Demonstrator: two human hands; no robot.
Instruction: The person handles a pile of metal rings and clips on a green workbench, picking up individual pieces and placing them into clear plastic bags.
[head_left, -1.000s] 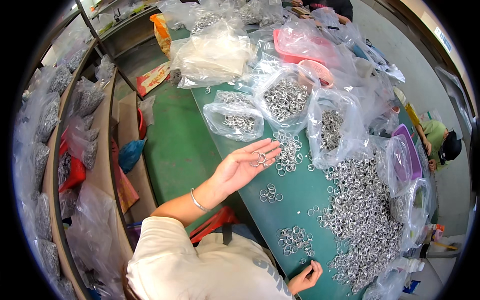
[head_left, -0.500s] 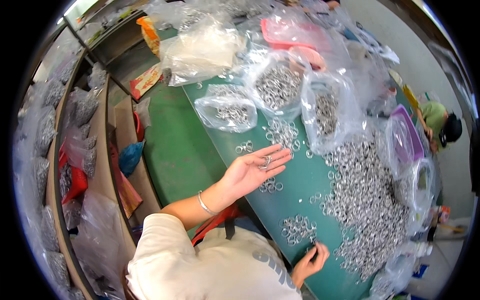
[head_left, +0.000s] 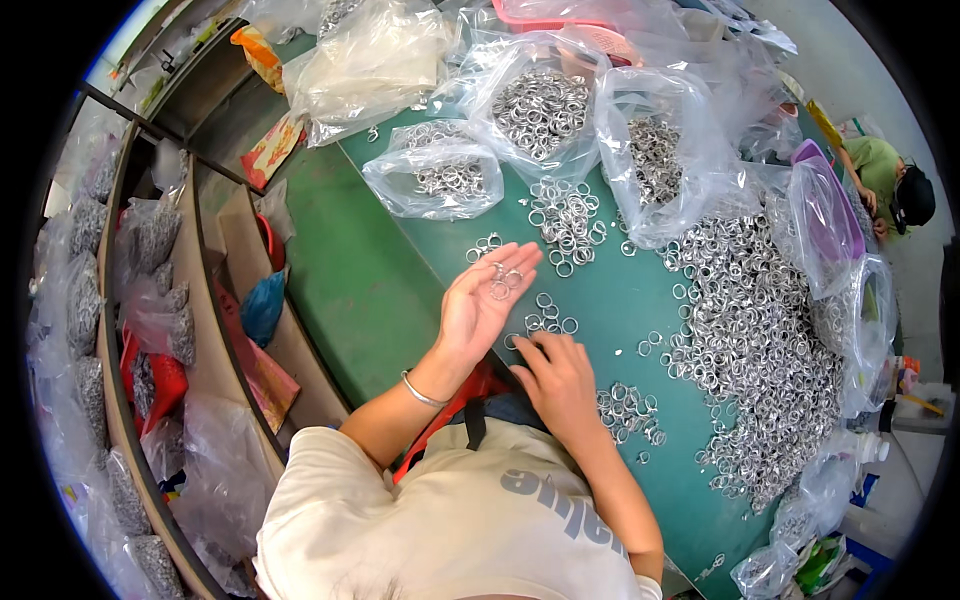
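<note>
Palm of right grip (head_left: 560,385) hidden; pink tub (head_left: 513,22) cropped.

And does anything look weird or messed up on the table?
A tiny white speck lies alone on the green table, left of the big pile of silver rings. It looks odd because it's white, not silver.

Beyond the hands, on the table (head_left: 610,300), the left bag (head_left: 385,180), middle bag (head_left: 487,110) and right bag (head_left: 700,150) stand in a row, rings inside each. A ring group (head_left: 566,222) lies on the near side of the middle bag. The main heap (head_left: 765,350) spreads along the right, a basin (head_left: 835,190) at its far right. Loose rings (head_left: 502,285) lie on the left hand (head_left: 478,318). A small cluster (head_left: 548,320) sits just beyond the right hand (head_left: 562,382), another cluster (head_left: 628,412) to its right. Shelves (head_left: 245,255) stand left of the table.
</note>
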